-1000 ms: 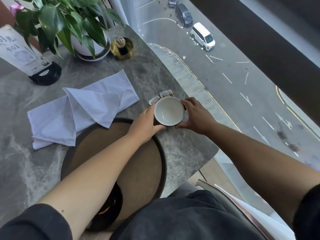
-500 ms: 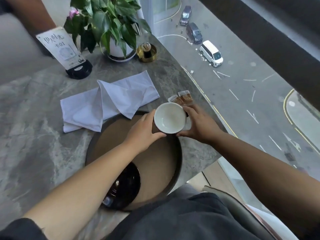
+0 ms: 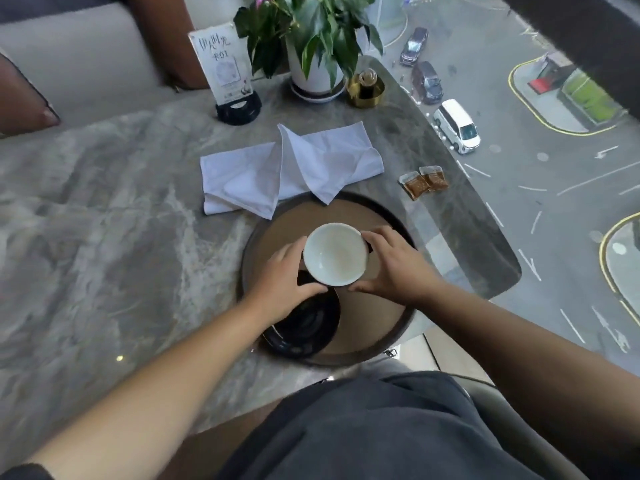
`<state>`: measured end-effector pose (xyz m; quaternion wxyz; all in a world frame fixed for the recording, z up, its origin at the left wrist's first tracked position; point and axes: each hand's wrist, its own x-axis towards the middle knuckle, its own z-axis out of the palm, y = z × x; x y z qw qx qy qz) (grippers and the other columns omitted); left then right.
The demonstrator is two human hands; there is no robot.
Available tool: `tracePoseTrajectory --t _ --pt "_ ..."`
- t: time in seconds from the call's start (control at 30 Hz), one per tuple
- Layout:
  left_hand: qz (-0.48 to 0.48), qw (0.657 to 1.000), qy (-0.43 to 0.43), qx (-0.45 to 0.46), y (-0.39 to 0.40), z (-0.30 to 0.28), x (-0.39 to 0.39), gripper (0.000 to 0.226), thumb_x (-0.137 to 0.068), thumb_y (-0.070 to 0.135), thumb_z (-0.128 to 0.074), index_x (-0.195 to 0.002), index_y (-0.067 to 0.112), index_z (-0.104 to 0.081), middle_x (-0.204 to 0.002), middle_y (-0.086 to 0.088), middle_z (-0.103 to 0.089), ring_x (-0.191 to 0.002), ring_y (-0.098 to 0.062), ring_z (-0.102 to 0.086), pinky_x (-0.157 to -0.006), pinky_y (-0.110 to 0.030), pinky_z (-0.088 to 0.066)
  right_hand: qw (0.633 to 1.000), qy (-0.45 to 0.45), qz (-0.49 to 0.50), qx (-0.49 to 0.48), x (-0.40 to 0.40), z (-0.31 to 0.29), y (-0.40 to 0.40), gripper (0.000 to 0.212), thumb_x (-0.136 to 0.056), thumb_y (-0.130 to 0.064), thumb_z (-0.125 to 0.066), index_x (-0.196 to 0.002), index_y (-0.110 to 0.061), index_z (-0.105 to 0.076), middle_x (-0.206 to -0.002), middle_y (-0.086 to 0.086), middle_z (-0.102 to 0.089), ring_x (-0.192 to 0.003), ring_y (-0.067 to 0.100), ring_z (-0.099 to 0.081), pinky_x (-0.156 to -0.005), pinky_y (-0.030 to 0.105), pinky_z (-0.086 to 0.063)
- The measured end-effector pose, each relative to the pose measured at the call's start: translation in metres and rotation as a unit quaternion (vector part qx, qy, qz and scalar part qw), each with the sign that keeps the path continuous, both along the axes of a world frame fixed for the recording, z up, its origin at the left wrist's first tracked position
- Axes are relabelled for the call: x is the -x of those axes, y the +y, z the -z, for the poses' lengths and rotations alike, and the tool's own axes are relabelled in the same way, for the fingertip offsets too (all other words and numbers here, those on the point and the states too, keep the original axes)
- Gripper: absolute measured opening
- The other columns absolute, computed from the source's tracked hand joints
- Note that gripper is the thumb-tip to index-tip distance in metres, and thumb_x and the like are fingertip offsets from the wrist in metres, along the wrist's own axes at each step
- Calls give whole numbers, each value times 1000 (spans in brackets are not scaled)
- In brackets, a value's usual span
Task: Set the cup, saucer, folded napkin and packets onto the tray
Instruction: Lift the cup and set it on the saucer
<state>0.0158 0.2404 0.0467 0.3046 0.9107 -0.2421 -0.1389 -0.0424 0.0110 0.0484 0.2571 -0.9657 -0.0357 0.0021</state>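
A cup (image 3: 335, 253), white inside and dark outside, is held above the round brown tray (image 3: 381, 320). My left hand (image 3: 280, 282) grips its left side and my right hand (image 3: 393, 263) its right side. A glossy black saucer (image 3: 304, 327) lies on the tray's near left part, partly under my left hand; the cup hovers over its far edge. A white folded napkin (image 3: 291, 171) lies on the table beyond the tray, one corner overlapping the rim. Two brown packets (image 3: 424, 181) lie on the table to the tray's far right.
The grey marble table (image 3: 104, 237) ends in a curved edge at the right, beside a window over a street. At the back stand a potted plant (image 3: 311, 46), a gold dish (image 3: 366, 90) and a sign holder (image 3: 232, 77). My lap is below the tray.
Both hands have carried the cup from the table beside the packets toward me, over the tray and the saucer. The packets are now uncovered. The camera view has shifted.
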Motion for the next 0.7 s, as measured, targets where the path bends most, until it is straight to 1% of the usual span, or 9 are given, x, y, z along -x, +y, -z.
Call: tracePoseTrajectory --t 0.1,0.3,0.4,0.57,0.7 --pt "-14 1000 8 -7 24 2 16 89 -69 44 -79 -141 24 -30 -140 -2 -46 -125 -19 -45 -95 -25 -35 1000 4 -13 -9 9 3 23 96 -57 -57 -82 -132 -8 -47 -122 11 -52 -112 28 -51 -92 38 -46" --pt "-20 999 0 -41 55 9 37 92 -69 44 -78 -143 16 -30 -143 -6 -44 -129 -22 -41 -99 -30 -35 999 22 -26 -6 23 14 51 96 -54 -56 -83 -131 -11 -48 -121 8 -52 -111 24 -50 -91 31 -41" --pt "-27 998 5 -49 65 14 44 93 -70 45 -78 -143 16 -29 -145 -5 -42 -130 -23 -40 -100 -33 -36 999 21 -34 3 27 20 60 96 -53 -56 -83 -130 -10 -48 -120 9 -53 -109 27 -52 -91 32 -42" --pt "-34 998 3 -56 78 24 53 93 -68 47 -78 -143 17 -30 -142 -5 -45 -128 -22 -42 -98 -33 -37 999 37 -38 8 31 31 72 97 -52 -57 -82 -131 -13 -47 -121 7 -51 -111 25 -50 -93 32 -41" --pt "-31 997 13 -65 85 31 56 93 -69 49 -76 -142 19 -29 -140 -5 -46 -126 -23 -43 -95 -34 -38 998 43 -40 14 33 37 80 97 -52 -58 -82 -130 -12 -47 -120 8 -52 -110 26 -51 -94 32 -40"
